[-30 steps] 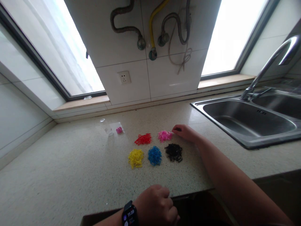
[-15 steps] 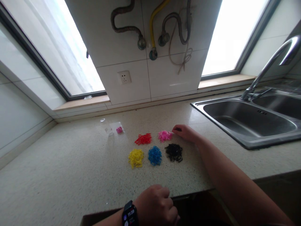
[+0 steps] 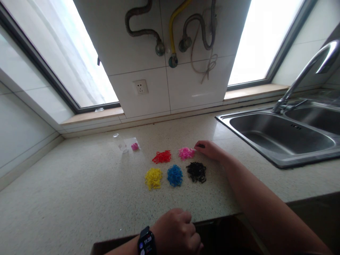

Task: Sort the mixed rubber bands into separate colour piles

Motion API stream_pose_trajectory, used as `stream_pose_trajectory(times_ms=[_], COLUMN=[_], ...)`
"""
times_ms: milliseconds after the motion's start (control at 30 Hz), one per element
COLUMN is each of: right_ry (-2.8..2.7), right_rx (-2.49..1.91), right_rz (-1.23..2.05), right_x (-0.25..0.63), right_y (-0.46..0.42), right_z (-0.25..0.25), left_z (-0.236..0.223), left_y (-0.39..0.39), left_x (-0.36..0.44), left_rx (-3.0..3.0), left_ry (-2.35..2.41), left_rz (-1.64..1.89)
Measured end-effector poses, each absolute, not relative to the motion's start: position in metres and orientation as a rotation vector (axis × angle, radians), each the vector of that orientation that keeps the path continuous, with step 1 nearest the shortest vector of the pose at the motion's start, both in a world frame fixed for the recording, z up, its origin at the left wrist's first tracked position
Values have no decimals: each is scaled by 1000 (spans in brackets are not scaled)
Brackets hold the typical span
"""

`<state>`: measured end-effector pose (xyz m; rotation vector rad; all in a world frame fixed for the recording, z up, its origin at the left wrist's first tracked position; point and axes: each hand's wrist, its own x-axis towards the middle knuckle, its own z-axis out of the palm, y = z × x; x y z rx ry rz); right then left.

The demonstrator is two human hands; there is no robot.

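Note:
My right hand [image 3: 205,149] rests on the countertop at the right edge of a pile of pink rubber bands [image 3: 186,153]. Its thumb and fingers are pinched together against that edge; what is between them is too small to make out. At the counter's front edge, my left hand [image 3: 176,232] is curled into a loose fist, a watch [image 3: 146,241] on its wrist. The inside of this fist is hidden. Near the pink pile lie separate piles of red bands [image 3: 162,156], yellow bands [image 3: 153,178], blue bands [image 3: 174,175] and black bands [image 3: 196,172].
Behind the piles on the left, a clear plastic tube [image 3: 120,143] lies beside a clear bag [image 3: 130,141] with a pink item [image 3: 135,146]. A steel sink [image 3: 278,132] with a tap [image 3: 300,78] is at the right. The tiled wall has a socket [image 3: 140,87].

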<state>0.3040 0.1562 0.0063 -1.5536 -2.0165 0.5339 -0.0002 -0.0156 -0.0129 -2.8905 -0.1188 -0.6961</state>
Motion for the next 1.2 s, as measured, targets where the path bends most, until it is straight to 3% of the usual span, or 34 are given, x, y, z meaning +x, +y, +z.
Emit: stream_pose_trajectory(times_ms=[1200], right_ry=[-2006], right_rx=[-1584], right_rz=[541], right_x=[303], right_y=[156], right_z=[8], left_z=[-13], left_y=[-15], left_x=[-1], left_rx=[-2936], left_ry=[-118], left_rz=[-602])
